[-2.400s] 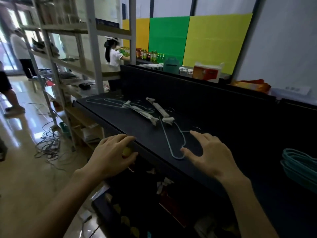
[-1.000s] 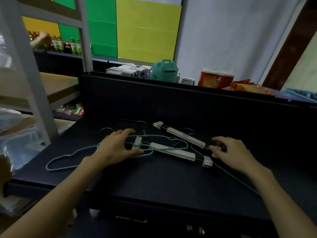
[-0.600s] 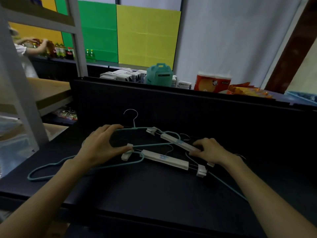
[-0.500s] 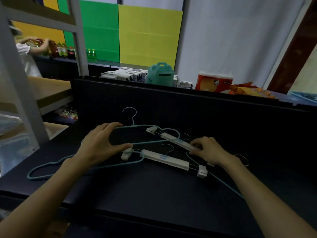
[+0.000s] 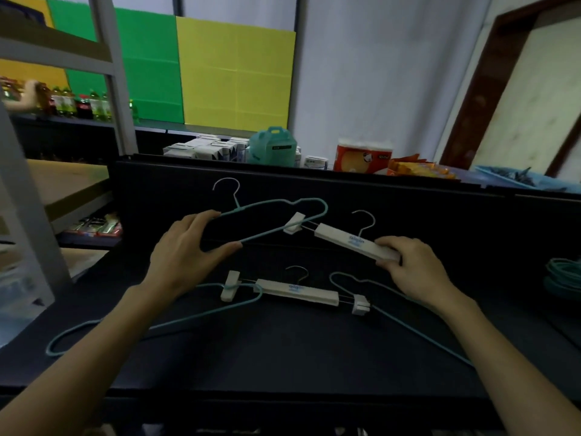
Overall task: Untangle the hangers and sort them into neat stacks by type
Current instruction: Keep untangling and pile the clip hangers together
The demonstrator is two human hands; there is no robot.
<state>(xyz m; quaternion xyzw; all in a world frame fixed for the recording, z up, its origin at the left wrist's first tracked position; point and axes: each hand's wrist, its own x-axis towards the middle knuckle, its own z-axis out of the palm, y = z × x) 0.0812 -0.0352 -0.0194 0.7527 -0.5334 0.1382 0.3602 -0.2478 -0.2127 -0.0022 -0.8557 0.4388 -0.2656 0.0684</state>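
left hand (image 5: 185, 253) grip pinches the raised teal wire hanger (image 5: 276, 215); right hand (image 5: 412, 269) grip clasps the white clip hanger (image 5: 352, 242). its clip (image 5: 294, 227) overlaps the wire: pulling apart may snag there, above the desk (image 5: 283, 357).

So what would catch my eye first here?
Two bare hands lifting tangled hangers off a black table: the left hand holds a teal wire hanger, the right hand a white clip hanger. Behind, bright green and yellow panels cover the far wall.

Green (image 5: 138, 64) and yellow panels (image 5: 235, 73) on a white wall (image 5: 377, 73) beside a brown-framed door (image 5: 471, 99).
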